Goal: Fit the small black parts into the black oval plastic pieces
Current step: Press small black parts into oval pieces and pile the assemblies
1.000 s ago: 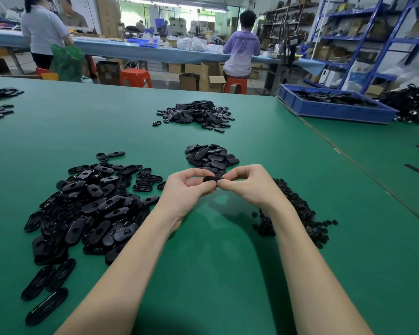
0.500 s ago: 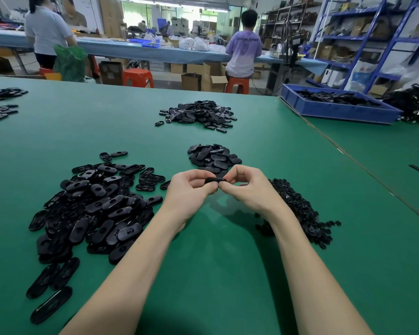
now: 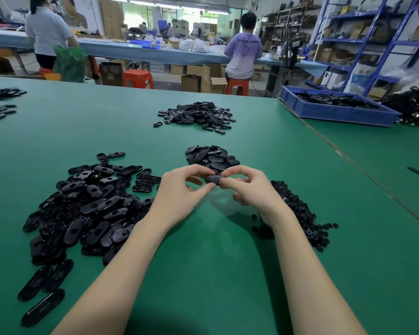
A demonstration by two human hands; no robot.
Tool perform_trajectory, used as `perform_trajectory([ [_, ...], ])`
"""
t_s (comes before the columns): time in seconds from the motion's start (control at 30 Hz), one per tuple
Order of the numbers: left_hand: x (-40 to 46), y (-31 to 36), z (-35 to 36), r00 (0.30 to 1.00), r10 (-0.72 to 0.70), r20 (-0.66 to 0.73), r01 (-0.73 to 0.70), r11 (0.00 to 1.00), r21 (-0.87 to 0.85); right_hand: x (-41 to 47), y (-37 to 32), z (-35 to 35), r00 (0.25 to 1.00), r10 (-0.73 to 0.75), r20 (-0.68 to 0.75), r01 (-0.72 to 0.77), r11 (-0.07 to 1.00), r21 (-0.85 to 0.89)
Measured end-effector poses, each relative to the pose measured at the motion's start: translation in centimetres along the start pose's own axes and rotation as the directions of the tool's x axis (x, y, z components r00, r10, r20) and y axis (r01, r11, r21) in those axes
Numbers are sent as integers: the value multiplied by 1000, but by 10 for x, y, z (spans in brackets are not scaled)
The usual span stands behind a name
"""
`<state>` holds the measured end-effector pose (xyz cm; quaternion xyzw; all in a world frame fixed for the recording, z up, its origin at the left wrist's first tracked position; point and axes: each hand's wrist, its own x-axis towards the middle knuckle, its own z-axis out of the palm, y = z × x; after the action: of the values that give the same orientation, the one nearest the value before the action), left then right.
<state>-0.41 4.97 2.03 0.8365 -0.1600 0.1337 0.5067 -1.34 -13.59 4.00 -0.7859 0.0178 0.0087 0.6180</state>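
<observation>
Both hands meet above the green counter (image 3: 228,274), sharing 1 black oval piece (image 3: 213,179) between them. The left hand (image 3: 179,192) pinches its left end between thumb and forefinger, and the right hand (image 3: 249,187) pinches its right end the same way, the other fingers curled loosely beneath. Whether a small part already sits in the oval cannot be told, since the fingers cover most of it. Left of the left forearm lies a large heap of oval pieces (image 3: 82,209), spreading toward the near edge, where a few long ones lie singly. Just beyond the hands sits a smaller pile of ovals (image 3: 211,157), nearly touching the fingertips in this view, and farther back is a third pile (image 3: 196,114). Beside and partly behind the right wrist lies the heap of small black parts (image 3: 302,213). A blue tray (image 3: 336,113) holding more black pieces stands at the far right, across a seam in the counter. In the background 1 person in a purple shirt (image 3: 243,49) sits on an orange stool at another bench.
</observation>
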Motion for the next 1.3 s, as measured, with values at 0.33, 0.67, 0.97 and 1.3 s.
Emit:
perform_trajectory([
  [0.33,99,-15,30,968,-183,-173,213,961,177,2,9,-3,999,30,-27,-29,999,24],
  [0.67,132,-27,48,960,-226,-164,273,885,378,4,11,0,1000,-12,-20,12,999,34],
  [0.97,44,-3,22,993,-59,-106,75,985,155,6,9,3,999,-29,-31,28,998,-55],
  [1.3,24,-4,-56,987,-114,113,74,946,314,7,11,45,991,-119,54,130,897,-422],
])
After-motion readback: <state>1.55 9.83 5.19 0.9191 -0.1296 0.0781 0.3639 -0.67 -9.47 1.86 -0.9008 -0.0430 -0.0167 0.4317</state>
